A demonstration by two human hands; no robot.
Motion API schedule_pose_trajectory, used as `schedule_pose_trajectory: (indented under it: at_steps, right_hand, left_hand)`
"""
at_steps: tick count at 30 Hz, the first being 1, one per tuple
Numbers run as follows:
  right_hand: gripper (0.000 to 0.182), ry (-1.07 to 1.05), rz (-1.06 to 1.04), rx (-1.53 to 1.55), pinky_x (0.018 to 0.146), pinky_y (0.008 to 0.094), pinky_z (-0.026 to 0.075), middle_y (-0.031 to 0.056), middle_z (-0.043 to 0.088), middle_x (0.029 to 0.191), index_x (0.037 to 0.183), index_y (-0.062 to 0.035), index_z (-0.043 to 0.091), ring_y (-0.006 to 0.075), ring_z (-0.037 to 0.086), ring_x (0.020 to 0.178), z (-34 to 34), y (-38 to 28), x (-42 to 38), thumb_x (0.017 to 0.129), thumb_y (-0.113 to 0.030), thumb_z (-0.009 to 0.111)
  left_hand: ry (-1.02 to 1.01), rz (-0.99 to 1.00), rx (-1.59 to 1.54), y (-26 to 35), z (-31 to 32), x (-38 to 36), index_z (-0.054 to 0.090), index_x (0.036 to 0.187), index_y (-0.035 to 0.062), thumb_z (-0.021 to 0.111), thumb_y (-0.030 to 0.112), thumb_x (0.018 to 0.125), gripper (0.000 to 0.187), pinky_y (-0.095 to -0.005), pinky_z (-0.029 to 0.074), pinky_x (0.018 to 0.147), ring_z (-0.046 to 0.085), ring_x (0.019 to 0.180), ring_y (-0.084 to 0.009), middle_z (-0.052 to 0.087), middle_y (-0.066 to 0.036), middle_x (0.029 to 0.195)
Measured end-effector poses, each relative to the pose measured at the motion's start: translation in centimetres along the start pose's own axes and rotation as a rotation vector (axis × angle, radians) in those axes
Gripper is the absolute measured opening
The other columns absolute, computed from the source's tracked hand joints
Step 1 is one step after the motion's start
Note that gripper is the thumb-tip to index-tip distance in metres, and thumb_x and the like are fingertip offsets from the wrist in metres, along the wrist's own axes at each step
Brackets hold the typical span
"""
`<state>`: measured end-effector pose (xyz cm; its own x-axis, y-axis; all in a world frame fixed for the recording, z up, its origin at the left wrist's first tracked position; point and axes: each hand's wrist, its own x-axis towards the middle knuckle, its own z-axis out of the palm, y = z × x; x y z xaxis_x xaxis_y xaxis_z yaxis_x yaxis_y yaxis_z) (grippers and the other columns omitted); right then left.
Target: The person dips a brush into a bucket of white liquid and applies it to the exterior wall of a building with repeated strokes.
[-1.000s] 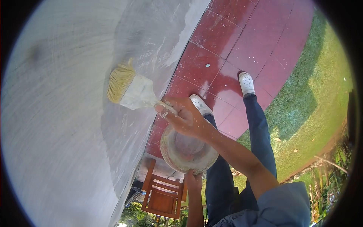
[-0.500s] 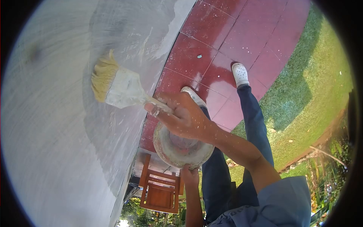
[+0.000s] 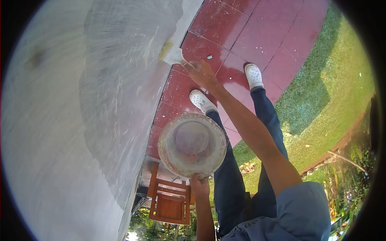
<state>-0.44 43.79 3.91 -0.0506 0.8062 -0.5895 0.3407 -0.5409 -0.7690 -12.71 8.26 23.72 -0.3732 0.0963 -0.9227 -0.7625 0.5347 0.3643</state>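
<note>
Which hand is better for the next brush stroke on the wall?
Probably the right hand: it holds the brush, with the bristles at the wall. The left hand is busy holding the bucket by its edge.

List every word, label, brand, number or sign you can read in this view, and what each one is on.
No text can be read for certain.
Shirt: dark lettering across the front, too blurred and slanted to read.
Brush, bucket, white shoes, wall and chair: no lettering that I can make out.
</note>
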Motion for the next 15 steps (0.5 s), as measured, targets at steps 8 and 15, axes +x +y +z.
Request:
schedule_pose_trajectory:
  at_steps: [8,15]
  right_hand:
    - [0.044,-0.322,-0.437,0.414,0.047,0.0358,0.043,0.0158,0.056,0.051,0.079,0.0023,0.067,0.0192,0.056,0.045,-4.5,-14.1,-13.5,0.094,-0.039,0.060]
    - [0.053,-0.138,-0.074,0.469,0.055,0.0313,0.041,0.0027,0.053,0.059,0.083,-0.0018,0.071,0.0101,0.051,0.060,4.8,4.9,4.3,0.094,-0.052,0.056]
  left_hand:
    - [-0.015,-0.039,-0.009,0.3,0.5,-0.2,0.044,0.128,-0.0008,0.053,0.005,0.076,0.054,-0.0475,0.045,0.097,0.051,0.118,-0.0302,0.049,-0.014,0.128]
    - [0.005,-0.019,0.028,1.1,1.4,-0.4,0.043,0.128,-0.0030,0.052,0.004,0.076,0.053,-0.0485,0.045,0.101,0.049,0.121,-0.0306,0.048,-0.015,0.129]
